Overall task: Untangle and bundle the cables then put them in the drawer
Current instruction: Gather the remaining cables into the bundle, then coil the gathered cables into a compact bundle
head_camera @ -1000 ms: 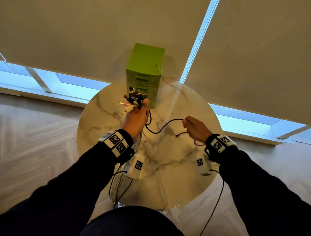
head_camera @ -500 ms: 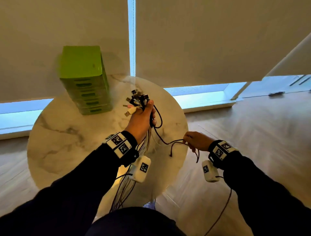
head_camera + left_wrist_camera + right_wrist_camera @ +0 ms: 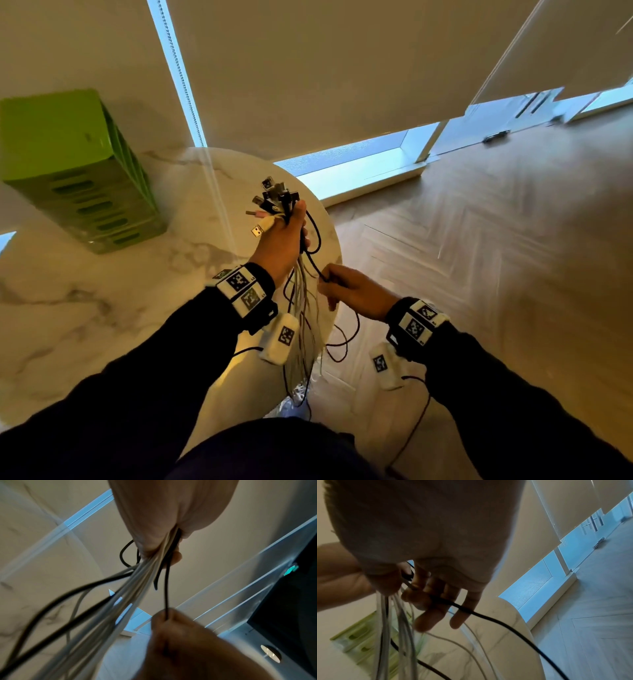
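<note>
My left hand (image 3: 281, 240) grips a bunch of white and black cables (image 3: 301, 308) near their plug ends (image 3: 274, 198), held upright over the right edge of the round marble table (image 3: 102, 308). The cables (image 3: 137, 582) hang down past the table edge. Just below and right of it, my right hand (image 3: 346, 287) pinches one black cable (image 3: 166, 588) that runs up into the left fist. That black cable (image 3: 496, 622) trails across my right fingers (image 3: 436, 612) and off toward the floor. The green drawer unit (image 3: 78, 171) stands at the table's far left, drawers closed.
Wooden herringbone floor (image 3: 496, 274) spreads to the right of the table. Beige roller blinds (image 3: 342, 68) cover the windows behind. Thin black wires (image 3: 411, 428) run from the wrist devices along my dark sleeves.
My right hand has slid in along the black cable toward the left hand and now sits just under it. My view has swung right, so the drawer unit lies far left.
</note>
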A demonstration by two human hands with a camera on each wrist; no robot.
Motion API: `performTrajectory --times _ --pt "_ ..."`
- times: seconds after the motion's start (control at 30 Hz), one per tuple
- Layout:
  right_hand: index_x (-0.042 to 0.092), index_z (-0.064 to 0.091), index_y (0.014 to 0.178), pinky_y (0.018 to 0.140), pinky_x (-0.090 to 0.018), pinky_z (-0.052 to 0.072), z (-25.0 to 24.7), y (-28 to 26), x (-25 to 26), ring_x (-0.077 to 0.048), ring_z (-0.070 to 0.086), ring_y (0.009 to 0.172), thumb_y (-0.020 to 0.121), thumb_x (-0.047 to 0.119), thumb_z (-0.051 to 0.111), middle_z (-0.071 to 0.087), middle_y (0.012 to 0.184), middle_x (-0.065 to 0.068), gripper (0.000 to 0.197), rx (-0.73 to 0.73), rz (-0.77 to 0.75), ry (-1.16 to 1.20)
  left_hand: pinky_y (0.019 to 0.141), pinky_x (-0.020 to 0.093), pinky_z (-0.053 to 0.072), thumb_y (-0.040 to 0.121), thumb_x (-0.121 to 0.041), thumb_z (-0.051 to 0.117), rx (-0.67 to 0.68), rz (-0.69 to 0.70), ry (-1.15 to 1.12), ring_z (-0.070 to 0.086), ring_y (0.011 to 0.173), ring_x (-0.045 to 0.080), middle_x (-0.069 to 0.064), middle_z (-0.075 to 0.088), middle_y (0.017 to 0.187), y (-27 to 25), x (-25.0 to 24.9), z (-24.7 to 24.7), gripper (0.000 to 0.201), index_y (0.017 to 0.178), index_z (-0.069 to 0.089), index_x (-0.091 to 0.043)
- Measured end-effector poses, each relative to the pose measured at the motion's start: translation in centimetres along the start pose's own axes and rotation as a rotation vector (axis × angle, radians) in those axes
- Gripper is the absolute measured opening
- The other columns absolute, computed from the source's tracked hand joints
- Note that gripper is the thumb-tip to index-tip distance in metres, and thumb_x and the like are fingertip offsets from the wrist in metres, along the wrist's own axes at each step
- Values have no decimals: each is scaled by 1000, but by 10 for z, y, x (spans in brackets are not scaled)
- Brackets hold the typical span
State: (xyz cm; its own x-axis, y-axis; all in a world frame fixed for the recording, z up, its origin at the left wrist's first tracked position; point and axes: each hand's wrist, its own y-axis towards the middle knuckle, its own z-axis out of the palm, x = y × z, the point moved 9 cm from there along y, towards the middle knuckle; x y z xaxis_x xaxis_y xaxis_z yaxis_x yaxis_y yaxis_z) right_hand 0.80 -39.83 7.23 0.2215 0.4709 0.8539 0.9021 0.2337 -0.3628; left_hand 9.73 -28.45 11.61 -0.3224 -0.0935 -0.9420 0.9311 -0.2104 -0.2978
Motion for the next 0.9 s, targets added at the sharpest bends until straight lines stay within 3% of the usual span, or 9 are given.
performTrajectory --times 0.13,0.23,0.37,0.47,0.57,0.63,0.73,0.8,0.9 --pt "12 56 97 68 -26 48 -21 -9 21 -9 52 61 104 38 47 54 68 0 29 -73 -69 -130 74 36 51 100 -50 50 8 1 55 56 63 12 -3 54 68 9 7 -3 39 83 57 -16" --pt "19 56 95 62 -24 46 -36 -11 24 -5 49 57 104 39 45 54 67 4 25 -137 -79 -230 86 46 54 95 -67 44 -17 -3 227 60 74 21 0 58 73 15 11 -11 50 85 59 -20" --pt "20 51 93 59 -32 43 -81 -13 14 -17 54 62 106 38 42 63 74 -8 24 -381 -35 -386 69 39 47 101 -55 44 -31 7 148 48 58 15 -3 46 61 18 10 -21 44 83 52 -15" --pt "18 52 99 70 -39 49 -110 -16 -40 -28 64 76 105 36 43 68 87 -12 21 -370 219 -520 62 31 44 103 -46 47 -30 12 38 46 52 12 -6 46 55 21 11 -29 38 82 54 -15" --pt "18 47 134 102 -39 44 -101 -22 -99 -31 56 121 98 29 54 53 140 -16 38 -139 486 -672 57 27 42 104 -40 48 42 7 -51 46 52 11 -4 46 57 20 11 -27 34 83 55 -14" --pt "20 34 150 117 -39 30 -83 -15 -96 -28 35 143 94 26 59 30 159 -12 62 -117 420 -634 55 25 42 105 -35 48 102 9 -107 45 52 9 -7 47 56 14 7 -20 32 82 55 -13" --pt "25 21 156 120 -38 21 -45 9 -46 -23 19 152 94 22 62 16 166 -6 74 -140 117 -508 54 23 41 106 -31 48 168 -13 -182 45 53 8 -6 48 59 7 4 -8 31 81 55 -14" --pt "27 22 156 120 -38 25 -21 25 -14 -20 25 149 97 23 60 24 164 -4 70 -116 -48 -409 53 23 41 105 -30 49 201 -37 -205 44 54 9 -4 48 60 2 2 -1 31 80 55 -13" --pt "24 49 143 109 -31 42 3 39 15 -11 52 127 100 20 56 57 141 1 44 -55 -164 -276 56 25 42 104 -32 50 201 -29 -159 45 55 11 -4 49 60 1 2 -1 31 80 56 -13"
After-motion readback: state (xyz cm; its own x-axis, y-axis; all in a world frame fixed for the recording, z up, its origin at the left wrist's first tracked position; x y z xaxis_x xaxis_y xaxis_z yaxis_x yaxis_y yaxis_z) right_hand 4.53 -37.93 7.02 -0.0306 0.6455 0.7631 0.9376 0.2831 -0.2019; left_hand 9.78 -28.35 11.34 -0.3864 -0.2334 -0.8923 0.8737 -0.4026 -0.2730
